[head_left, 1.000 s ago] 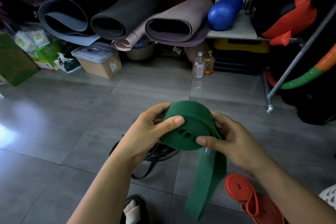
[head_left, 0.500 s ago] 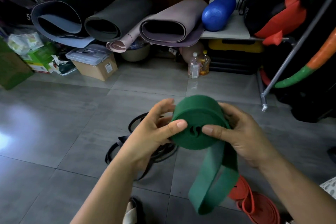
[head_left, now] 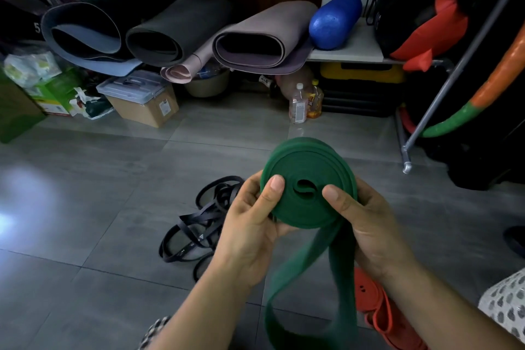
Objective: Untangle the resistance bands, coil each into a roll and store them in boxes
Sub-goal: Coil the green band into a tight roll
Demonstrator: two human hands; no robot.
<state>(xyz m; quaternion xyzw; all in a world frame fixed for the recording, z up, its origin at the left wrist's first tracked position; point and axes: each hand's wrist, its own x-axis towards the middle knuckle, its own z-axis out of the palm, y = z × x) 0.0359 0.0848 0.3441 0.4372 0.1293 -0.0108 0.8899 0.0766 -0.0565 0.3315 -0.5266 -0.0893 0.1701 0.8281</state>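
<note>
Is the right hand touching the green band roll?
Touching. Head view: right hand curls round the green band roll at its edge, with the thumb pressed flat on its face.

Views: one. Head camera, worn by the person, wide-angle, straight lines bowed at the edges. Faces forward and down over a grey tiled floor (head_left: 85,207).
Near field: left hand (head_left: 250,224) and right hand (head_left: 369,224) holding the green band (head_left: 306,196), close, just below centre; forearms enter from the bottom edge.
Far field: rolled mats (head_left: 176,34) and shelf (head_left: 355,48) along the top.
</note>
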